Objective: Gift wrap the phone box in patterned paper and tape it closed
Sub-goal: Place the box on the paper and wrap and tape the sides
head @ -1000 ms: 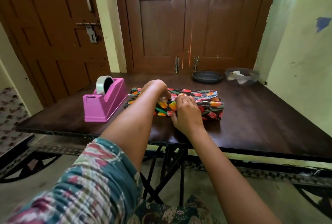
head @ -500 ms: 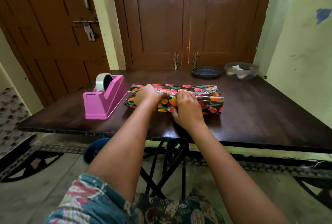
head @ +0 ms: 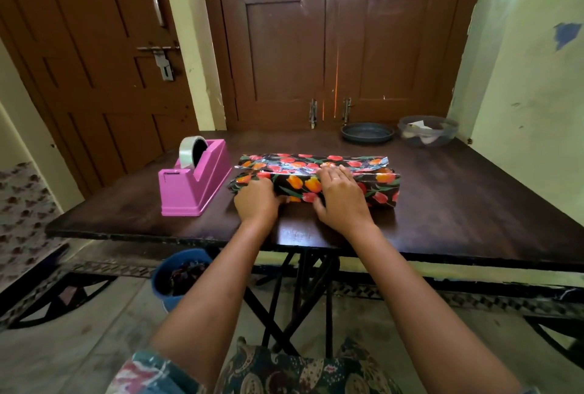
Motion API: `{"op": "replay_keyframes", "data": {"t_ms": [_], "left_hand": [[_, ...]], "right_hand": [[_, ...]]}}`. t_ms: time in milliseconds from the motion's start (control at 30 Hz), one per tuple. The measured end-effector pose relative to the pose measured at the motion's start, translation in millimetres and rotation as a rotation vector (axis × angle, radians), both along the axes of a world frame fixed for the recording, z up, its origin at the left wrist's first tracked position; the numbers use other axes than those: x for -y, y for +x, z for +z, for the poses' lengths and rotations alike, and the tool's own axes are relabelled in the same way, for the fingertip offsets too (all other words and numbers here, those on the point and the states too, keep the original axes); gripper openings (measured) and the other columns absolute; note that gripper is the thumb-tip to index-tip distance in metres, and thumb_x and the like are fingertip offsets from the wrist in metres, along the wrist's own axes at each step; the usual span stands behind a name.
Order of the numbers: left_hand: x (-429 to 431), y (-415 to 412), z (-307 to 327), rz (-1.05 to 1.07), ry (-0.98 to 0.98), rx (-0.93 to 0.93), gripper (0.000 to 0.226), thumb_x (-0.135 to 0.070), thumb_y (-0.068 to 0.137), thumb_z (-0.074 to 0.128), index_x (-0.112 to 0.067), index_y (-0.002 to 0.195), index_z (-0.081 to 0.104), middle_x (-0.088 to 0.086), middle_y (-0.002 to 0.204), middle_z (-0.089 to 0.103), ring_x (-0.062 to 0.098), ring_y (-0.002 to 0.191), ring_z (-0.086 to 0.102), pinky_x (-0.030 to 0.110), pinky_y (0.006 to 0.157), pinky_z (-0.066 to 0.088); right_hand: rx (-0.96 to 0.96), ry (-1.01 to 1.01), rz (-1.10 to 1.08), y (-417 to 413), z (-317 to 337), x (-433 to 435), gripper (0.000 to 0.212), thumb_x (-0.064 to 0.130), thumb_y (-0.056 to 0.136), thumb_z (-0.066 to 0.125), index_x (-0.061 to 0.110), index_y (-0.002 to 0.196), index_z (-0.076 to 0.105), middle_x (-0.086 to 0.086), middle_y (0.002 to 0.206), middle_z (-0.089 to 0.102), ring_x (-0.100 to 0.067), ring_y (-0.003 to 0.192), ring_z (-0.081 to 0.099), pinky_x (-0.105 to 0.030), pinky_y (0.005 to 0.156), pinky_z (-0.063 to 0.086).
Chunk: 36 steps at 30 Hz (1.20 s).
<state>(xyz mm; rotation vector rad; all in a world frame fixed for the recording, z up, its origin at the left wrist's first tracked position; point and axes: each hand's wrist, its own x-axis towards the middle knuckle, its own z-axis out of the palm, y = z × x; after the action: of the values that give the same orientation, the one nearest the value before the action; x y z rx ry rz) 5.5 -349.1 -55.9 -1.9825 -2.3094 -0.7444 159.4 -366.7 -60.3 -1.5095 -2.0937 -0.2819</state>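
Observation:
The phone box lies wrapped in black paper with red and orange tulips [head: 380, 191] in the middle of the dark wooden table [head: 458, 204]. A loose flap of the paper [head: 284, 161] lies flat behind it, its silver inside partly showing. My left hand [head: 256, 200] grips the left end of the wrapped box, thumb along its front edge. My right hand [head: 343, 199] presses flat on top of the box near its middle, fingers reaching to the back edge. A pink tape dispenser [head: 192, 185] with a roll of clear tape [head: 189, 151] stands to the left.
A dark shallow dish [head: 367, 132] and a clear bowl [head: 427, 131] with scraps sit at the table's back right. Brown doors stand behind the table, and a wall runs along its right side. A blue bucket [head: 177, 276] sits on the floor under the front edge.
My left hand has slid from the top of the box toward me and down to its left end. My right hand has stayed on the box top. The camera has tilted slightly.

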Motion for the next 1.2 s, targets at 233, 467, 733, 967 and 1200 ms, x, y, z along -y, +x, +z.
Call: {"op": "replay_keyframes", "data": {"t_ms": [233,467,733,967,1200], "left_hand": [[-9.1,2.1,23.9,-0.404,0.362,0.062,0.021,-0.036,0.084,0.065,-0.021,0.099,0.066,0.001,0.101,0.063,0.019,0.097,0.058,0.033,0.081,0.045],[-20.3,-19.0,1.1,-0.445,0.176,-0.440,0.066,-0.057,0.080,0.012,-0.041,0.141,0.033,0.005,0.149,0.033,0.023,0.142,0.019,0.044,0.112,0.012],[-26.2,-36.1,33.8,-0.359,0.162,-0.193,0.040,-0.040,0.089,0.041,-0.025,0.119,0.063,0.003,0.140,0.048,0.022,0.132,0.036,0.039,0.107,0.028],[-28.1,-58.7,25.0,-0.477,0.242,-0.161,0.019,-0.022,0.085,0.064,-0.019,0.103,0.072,0.005,0.110,0.067,0.026,0.113,0.052,0.039,0.092,0.041],[-30.9,-56.7,22.2,-0.478,0.341,-0.205,0.016,-0.017,0.083,0.065,-0.015,0.096,0.074,0.008,0.102,0.069,0.030,0.107,0.054,0.040,0.088,0.042]], "right_hand": [[-0.030,0.013,-0.015,-3.4,-1.8,-0.2,0.046,0.014,0.080,0.058,0.003,0.124,0.050,-0.016,0.129,0.054,-0.028,0.126,0.046,-0.034,0.115,0.018],[-0.003,0.030,-0.028,-2.7,-3.3,-1.8,0.048,0.013,0.078,0.060,0.003,0.124,0.051,-0.015,0.128,0.055,-0.028,0.124,0.048,-0.032,0.114,0.019],[0.047,-0.032,-0.009,0.4,5.0,1.1,0.049,0.021,0.084,0.057,0.006,0.129,0.045,-0.010,0.132,0.052,-0.024,0.127,0.043,-0.030,0.114,0.019],[0.126,-0.343,-0.022,4.9,35.5,1.0,0.063,0.043,0.091,0.051,0.011,0.141,0.033,-0.009,0.150,0.030,-0.027,0.139,0.024,-0.037,0.112,0.022],[0.103,-0.097,0.011,-29.9,43.3,0.8,0.074,0.042,0.093,0.047,0.008,0.149,0.012,-0.010,0.157,0.006,-0.024,0.145,0.005,-0.034,0.116,0.007]]}}
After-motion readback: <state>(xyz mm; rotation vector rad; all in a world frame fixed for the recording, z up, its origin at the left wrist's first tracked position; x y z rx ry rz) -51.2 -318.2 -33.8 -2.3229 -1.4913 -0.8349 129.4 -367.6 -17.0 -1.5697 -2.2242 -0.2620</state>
